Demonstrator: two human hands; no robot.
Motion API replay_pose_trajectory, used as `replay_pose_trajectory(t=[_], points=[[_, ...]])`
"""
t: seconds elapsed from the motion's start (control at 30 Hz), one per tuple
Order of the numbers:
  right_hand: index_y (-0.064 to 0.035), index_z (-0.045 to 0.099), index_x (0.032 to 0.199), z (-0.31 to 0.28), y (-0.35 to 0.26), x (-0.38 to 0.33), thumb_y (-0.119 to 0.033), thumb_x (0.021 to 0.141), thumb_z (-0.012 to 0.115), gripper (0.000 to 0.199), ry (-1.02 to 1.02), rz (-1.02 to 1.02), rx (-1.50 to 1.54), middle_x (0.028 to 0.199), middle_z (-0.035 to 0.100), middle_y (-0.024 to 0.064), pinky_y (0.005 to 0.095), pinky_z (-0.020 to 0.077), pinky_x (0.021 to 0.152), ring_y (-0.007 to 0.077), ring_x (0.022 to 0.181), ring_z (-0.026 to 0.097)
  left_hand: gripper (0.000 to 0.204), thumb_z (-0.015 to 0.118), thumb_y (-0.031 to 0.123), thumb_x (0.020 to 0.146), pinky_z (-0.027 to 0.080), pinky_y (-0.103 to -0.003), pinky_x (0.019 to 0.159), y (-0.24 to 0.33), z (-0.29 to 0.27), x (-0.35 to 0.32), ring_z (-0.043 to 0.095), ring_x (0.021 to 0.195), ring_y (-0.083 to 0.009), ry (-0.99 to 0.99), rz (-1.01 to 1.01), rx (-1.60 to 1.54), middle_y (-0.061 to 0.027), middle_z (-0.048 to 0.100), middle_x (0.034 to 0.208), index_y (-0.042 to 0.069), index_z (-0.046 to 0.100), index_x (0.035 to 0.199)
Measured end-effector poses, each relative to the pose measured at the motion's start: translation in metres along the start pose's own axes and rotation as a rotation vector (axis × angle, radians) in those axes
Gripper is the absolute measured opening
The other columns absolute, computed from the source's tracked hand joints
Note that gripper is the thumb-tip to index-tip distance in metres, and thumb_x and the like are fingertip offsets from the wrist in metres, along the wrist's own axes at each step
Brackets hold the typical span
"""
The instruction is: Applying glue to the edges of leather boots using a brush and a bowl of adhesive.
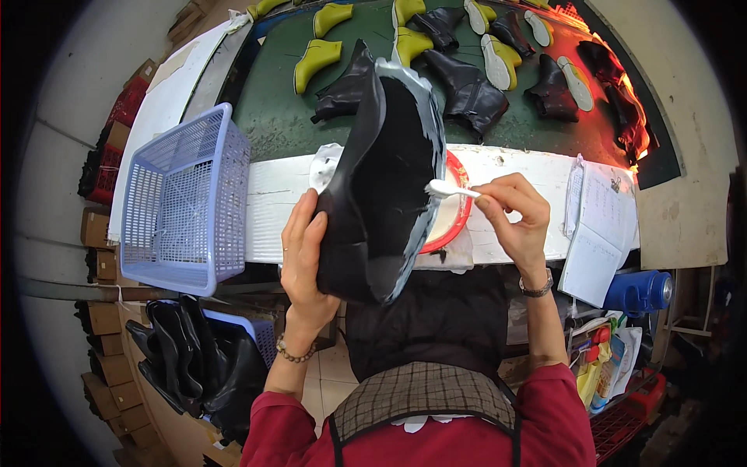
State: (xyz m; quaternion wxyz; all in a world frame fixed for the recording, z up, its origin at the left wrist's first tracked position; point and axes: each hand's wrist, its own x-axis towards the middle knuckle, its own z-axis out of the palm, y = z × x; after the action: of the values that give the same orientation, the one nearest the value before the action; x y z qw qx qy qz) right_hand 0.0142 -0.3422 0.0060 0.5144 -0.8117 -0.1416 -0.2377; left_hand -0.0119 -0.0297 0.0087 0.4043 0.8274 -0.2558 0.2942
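A black leather boot upper (pixel 366 202) stands tilted in front of me, its dark inside facing right. Wet white glue coats its edge along the top and the right side. My left hand (pixel 305 253) is closed around the upper's left side. Between the thumb and fingers of my right hand (pixel 515 214) is a white toothbrush (pixel 459 190), its bristles at the glued edge. Partly hidden behind the upper is a red-rimmed bowl (pixel 466 208) of white glue, resting on a stained cloth (pixel 455 255).
Yellow shoe lasts (pixel 317 64) and black boot uppers (pixel 471 89) lie on the green table (pixel 272 117), lit red at its right. A blue basket (pixel 226 198) stands left, above black leather pieces (pixel 191 358). An open notebook (pixel 599 233) and blue flask (pixel 638 292) are right.
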Motion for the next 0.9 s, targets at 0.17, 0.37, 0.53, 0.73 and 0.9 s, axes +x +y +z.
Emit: replay_pose_trajectory(t=[0.17, 0.37, 0.53, 0.73, 0.9], points=[[-0.0022, 0.080, 0.101, -0.008, 0.016, 0.008, -0.005, 0.088, 0.081, 0.014, 0.060, -0.020, -0.021, 0.089, 0.070, 0.0035, 0.0221, 0.0396, 0.057, 0.0056, 0.067, 0.058, 0.072, 0.083, 0.014, 0.085, 0.042, -0.050, 0.115, 0.007, -0.015, -0.011, 0.054, 0.138, -0.0458, -0.102, -0.117, -0.076, -0.0308, 0.051, 0.151, 0.002, 0.049, 0.147], [-0.0016, 0.080, 0.099, -0.008, 0.023, 0.022, -0.005, 0.088, 0.080, 0.012, 0.061, -0.047, -0.048, 0.089, 0.070, 0.0034, 0.0218, 0.0393, 0.056, 0.0052, 0.067, 0.058, 0.066, 0.080, 0.012, 0.087, 0.043, -0.049, 0.115, -0.002, -0.024, -0.022, 0.055, 0.136, -0.0456, -0.140, -0.057, -0.118, -0.0302, 0.053, 0.149, 0.004, 0.050, 0.145], [-0.0021, 0.080, 0.096, -0.006, 0.030, 0.031, -0.010, 0.091, 0.078, 0.010, 0.032, 0.007, -0.086, 0.089, 0.073, 0.0051, 0.0245, 0.0465, 0.057, 0.0116, 0.067, 0.063, 0.061, 0.079, 0.008, 0.087, 0.045, -0.046, 0.113, -0.007, -0.044, -0.031, 0.059, 0.133, -0.0411, -0.177, -0.100, -0.095, -0.0279, 0.059, 0.144, 0.002, 0.054, 0.143], [-0.0097, 0.079, 0.086, -0.006, 0.041, 0.014, -0.022, 0.085, 0.079, 0.012, -0.297, -0.080, -0.595, 0.080, 0.068, 0.0013, 0.0374, 0.0501, 0.064, 0.0225, 0.070, 0.064, 0.047, 0.072, 0.003, 0.092, 0.051, -0.037, 0.106, -0.023, -0.073, -0.040, 0.067, 0.118, -0.0235, -0.123, -0.399, -0.257, -0.0190, 0.069, 0.129, -0.008, 0.059, 0.135], [-0.0096, 0.078, 0.089, -0.005, 0.032, 0.016, -0.019, 0.081, 0.082, 0.013, -0.341, -0.219, -0.744, 0.084, 0.070, 0.0003, 0.0359, 0.0512, 0.065, 0.0228, 0.072, 0.064, 0.018, 0.051, -0.013, 0.080, 0.058, -0.038, 0.064, -0.042, -0.071, -0.039, 0.068, 0.064, -0.0299, -0.063, -0.985, -0.679, -0.0197, 0.068, 0.077, -0.010, 0.067, 0.086]])
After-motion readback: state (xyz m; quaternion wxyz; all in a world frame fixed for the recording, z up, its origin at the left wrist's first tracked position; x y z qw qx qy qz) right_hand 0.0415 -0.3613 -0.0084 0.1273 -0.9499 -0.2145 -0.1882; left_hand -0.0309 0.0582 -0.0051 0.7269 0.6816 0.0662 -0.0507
